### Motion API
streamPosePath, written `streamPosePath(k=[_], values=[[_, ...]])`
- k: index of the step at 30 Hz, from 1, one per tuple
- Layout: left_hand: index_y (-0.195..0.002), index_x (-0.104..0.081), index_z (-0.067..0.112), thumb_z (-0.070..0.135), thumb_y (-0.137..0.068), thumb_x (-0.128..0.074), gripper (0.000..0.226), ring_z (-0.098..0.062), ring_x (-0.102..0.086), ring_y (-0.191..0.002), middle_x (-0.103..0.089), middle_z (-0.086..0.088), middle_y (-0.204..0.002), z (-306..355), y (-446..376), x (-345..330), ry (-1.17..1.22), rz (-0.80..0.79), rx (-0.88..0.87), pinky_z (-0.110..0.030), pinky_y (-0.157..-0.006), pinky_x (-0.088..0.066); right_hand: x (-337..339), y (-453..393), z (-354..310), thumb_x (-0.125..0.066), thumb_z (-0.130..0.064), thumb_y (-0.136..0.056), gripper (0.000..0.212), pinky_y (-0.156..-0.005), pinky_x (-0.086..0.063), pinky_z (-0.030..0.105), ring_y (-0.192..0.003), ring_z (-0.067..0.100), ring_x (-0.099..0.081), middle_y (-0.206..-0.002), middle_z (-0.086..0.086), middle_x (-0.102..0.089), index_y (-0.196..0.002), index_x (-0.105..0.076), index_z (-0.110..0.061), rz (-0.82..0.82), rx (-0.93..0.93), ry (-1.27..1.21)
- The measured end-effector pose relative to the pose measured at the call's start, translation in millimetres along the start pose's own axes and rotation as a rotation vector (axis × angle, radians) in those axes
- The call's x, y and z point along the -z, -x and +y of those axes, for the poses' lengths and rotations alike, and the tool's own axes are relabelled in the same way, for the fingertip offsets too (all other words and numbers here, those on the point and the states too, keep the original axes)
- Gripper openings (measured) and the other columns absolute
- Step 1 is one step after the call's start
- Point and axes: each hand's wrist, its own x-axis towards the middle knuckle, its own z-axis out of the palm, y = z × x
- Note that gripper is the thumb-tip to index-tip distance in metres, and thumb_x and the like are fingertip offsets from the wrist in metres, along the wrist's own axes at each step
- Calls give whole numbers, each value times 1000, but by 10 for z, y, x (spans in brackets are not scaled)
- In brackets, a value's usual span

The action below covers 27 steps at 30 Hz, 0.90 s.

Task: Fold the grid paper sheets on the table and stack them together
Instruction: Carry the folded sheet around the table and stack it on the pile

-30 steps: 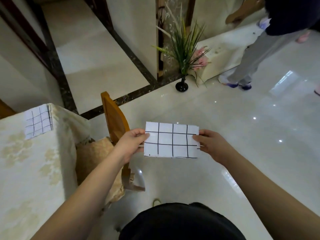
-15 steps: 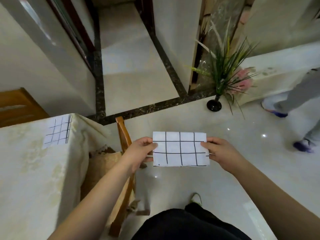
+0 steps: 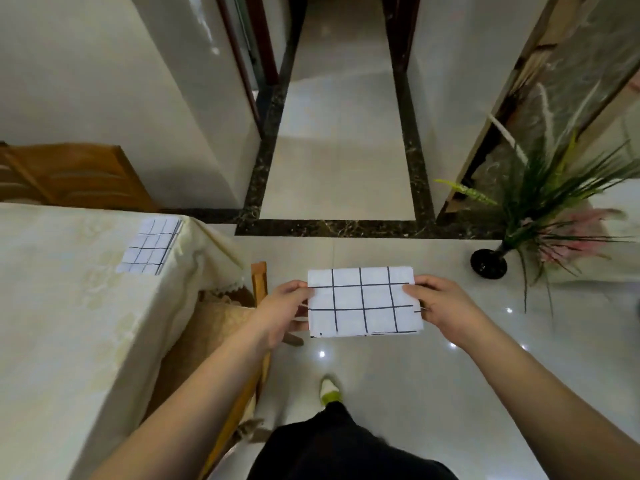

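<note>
Table [image 3: 52,323] w/ cream cloth fills the left side; one folded grid sheet [image 3: 149,247] lies flat on it near the far right corner, well apart from the hands. Wooden chair [image 3: 258,282] is tucked just beside the table's right edge; another chair back [image 3: 69,174] at far left behind the table. Black vase [image 3: 488,264] stands on the tile floor at right & holds green fronds w/ pink blooms [image 3: 554,202], leaning right. Second folded grid sheet [image 3: 363,301] is held in the air over the floor, to the right of the table, roughly level. Left hand [image 3: 280,310] pinches its left edge, right hand [image 3: 440,303] pinches the right edge, thumbs on top, both clamped on the paper.
</note>
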Motion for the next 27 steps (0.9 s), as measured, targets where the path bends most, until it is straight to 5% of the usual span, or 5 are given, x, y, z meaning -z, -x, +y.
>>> streamPosePath(k=[10, 14, 23, 27], values=[[-114, -63, 9, 24, -96, -57, 24, -24, -69, -98, -71, -10, -108, 608, -914, 420, 79, 66, -31, -36, -76, -56, -541, -1123, -751, -61, -6, -91, 16, -74, -59, 32, -91, 25, -69, -102, 14, -70, -107, -65, -4, -84, -15, 130], [-112, -64, 12, 24, -94, -60, 22, -23, -70, -96, -72, -8, -105, 858, -1127, 556, 66, 62, -47, -38, -81, -57, -671, -1468, -1025, -62, -6, -91, 15, -82, -57, 37, -95, 28, -68, -103, 15, -71, -106, -66, -5, -120, -19, 160], [-102, -68, 18, 25, -95, -57, 15, -24, -67, -101, -74, -4, -98, 1140, -1700, 677, 165, 256, 46, -47, -98, -48, -940, -2436, -1284, -63, -3, -89, 10, -69, -59, 30, -85, 24, -69, -100, 18, -70, -99, -66, -5, -253, -85, 198], [-104, -63, 19, 23, -96, -57, 11, -20, -69, -92, -71, -5, -100, 1339, -1887, 670, 253, 358, 96, -32, -74, -55, -1090, -2975, -1534, -65, -6, -89, 14, -68, -56, 30, -85, 23, -71, -99, 15, -72, -102, -66, -5, -376, -106, 257]])
